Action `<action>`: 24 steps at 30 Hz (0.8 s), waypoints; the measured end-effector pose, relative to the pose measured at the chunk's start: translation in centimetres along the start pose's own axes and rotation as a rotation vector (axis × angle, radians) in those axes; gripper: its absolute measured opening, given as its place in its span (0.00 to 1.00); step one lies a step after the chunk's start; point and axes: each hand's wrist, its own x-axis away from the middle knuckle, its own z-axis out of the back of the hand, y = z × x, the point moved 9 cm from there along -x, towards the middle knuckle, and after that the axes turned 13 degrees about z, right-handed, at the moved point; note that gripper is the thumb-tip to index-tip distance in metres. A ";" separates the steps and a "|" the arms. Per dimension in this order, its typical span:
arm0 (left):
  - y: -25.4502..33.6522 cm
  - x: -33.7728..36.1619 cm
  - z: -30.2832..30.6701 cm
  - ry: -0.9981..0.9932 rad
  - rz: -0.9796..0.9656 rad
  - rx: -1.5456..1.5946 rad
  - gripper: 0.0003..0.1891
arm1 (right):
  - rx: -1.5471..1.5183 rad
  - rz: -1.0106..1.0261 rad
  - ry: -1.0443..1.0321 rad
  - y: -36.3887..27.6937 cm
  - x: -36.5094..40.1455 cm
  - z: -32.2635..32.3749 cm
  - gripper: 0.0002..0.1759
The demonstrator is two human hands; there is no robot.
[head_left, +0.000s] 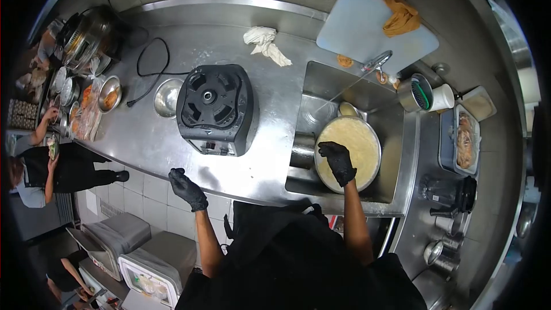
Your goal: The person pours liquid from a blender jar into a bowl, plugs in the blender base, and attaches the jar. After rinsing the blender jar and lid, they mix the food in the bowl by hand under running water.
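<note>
My left hand (pixel 188 190), in a black glove, is raised in front of the counter edge, its fingers curled together with nothing visible in them. Nearest to it stands a black blender base (pixel 212 109) without a jug, its drive socket facing up. My right hand (pixel 339 163), also gloved in black, hovers over a large round pot (pixel 376 155) of pale yellow mixture (pixel 354 138). Its fingers are loosely bent and apart, and I see nothing in them. The pot sits in the steel sink (pixel 396 178), beside a metal cylinder (pixel 303 150).
A faucet (pixel 376 60) runs a thin stream into the sink. Behind it leans a white cutting board (pixel 356 28) with an orange cloth (pixel 400 14). A white cloth (pixel 267 45), a metal bowl (pixel 168 98) and a power cord (pixel 154 73) lie on the counter. Co-workers stand at left.
</note>
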 end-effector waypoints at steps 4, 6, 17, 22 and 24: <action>6.1 2.0 -2.4 -0.011 -0.081 0.073 0.08 | 0.109 -0.079 -0.026 1.8 -4.2 0.9 0.12; 7.0 2.5 -3.3 -0.052 -0.125 0.101 0.06 | 0.226 0.096 0.065 1.0 -8.6 1.1 0.15; 11.0 12.3 -12.2 -0.415 -0.140 -0.052 0.06 | -0.618 -0.072 0.173 16.9 -19.3 12.4 0.17; 8.0 17.7 -22.5 -0.775 -0.128 -0.267 0.07 | 0.363 -0.061 0.217 18.1 -9.5 18.6 0.24; 7.1 21.0 -27.7 -0.972 -0.179 -0.257 0.08 | 0.474 -0.228 0.223 18.8 -2.6 19.2 0.28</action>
